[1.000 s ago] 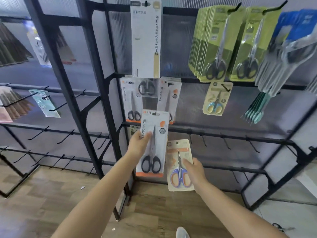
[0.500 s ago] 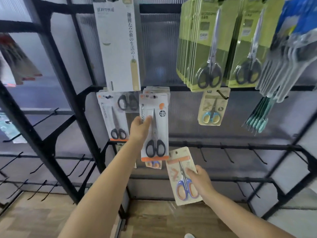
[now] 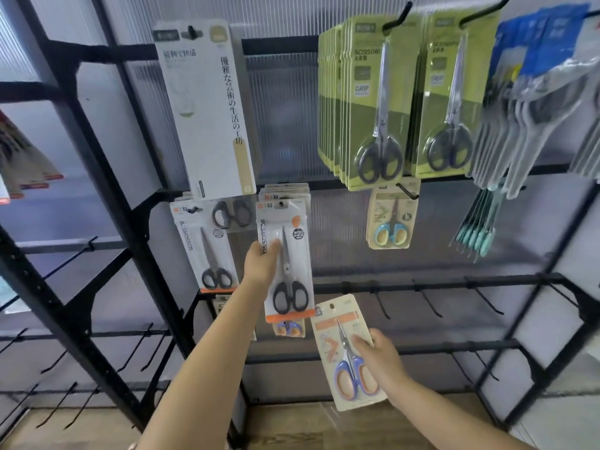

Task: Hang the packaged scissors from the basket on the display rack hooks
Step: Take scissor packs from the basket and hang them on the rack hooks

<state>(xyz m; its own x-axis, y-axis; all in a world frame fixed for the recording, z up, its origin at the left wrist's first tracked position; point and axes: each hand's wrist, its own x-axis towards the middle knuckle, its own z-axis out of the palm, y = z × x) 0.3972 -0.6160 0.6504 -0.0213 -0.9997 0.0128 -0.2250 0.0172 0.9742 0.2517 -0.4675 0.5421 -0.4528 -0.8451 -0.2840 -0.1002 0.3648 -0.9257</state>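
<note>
A white pack (image 3: 285, 261) marked "SCISSORS" is being gripped by the left hand (image 3: 261, 263), perhaps already hooked; a cream scissors pack (image 3: 347, 352) is being pinched by the right hand (image 3: 378, 360).

Scissors pack (image 3: 285, 261) in left hand (image 3: 261, 263), against hanging stack (image 3: 287, 193); second pack (image 3: 349, 352) in right hand (image 3: 378, 360), lower right.

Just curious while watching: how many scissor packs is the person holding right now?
2. The left hand holds the black-handled scissors pack up at the rack, and the right hand holds the blue-and-orange-handled scissors pack lower down.
</note>
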